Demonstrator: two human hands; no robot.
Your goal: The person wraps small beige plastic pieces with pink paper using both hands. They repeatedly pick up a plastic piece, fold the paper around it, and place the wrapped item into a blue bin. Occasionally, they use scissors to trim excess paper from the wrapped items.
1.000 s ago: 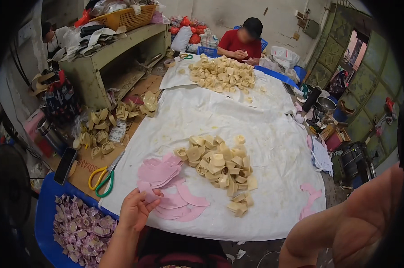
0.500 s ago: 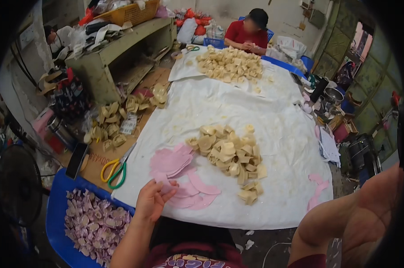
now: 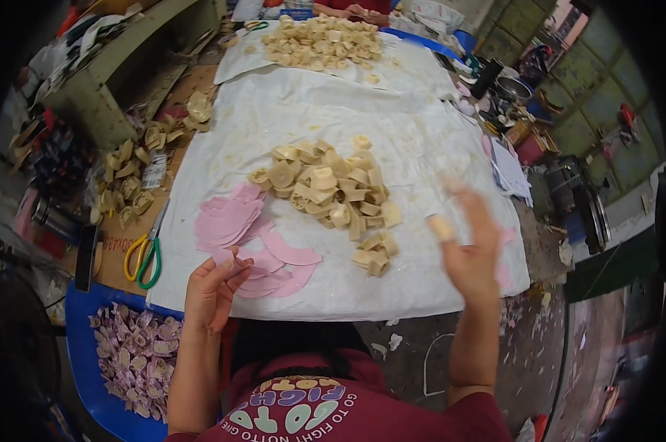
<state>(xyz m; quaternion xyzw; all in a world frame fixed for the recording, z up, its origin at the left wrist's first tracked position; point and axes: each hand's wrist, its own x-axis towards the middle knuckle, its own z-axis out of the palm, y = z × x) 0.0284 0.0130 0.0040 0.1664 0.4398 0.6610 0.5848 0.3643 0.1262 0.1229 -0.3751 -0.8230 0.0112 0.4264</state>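
Observation:
My left hand (image 3: 213,289) rests at the near edge of the white sheet (image 3: 333,118), its fingertips touching the pile of pink curved cut-outs (image 3: 250,239). Whether it grips one I cannot tell. My right hand (image 3: 467,249) is raised above the sheet's right side, blurred, fingers spread, with a pale bandage on one fingertip and nothing in it. Between the hands lies a heap of beige cut foam pieces (image 3: 331,191).
Yellow-and-green scissors (image 3: 145,254) lie left of the sheet on cardboard. A blue tray (image 3: 90,324) at lower left holds purple-white pieces. More beige pieces (image 3: 138,173) lie on the left, and another heap (image 3: 322,40) at the far end, where a person in red works.
The view has tilted down and closer to the sheet. My right hand has swung from the lower right edge up over the sheet. My left hand stays by the pink cut-outs.

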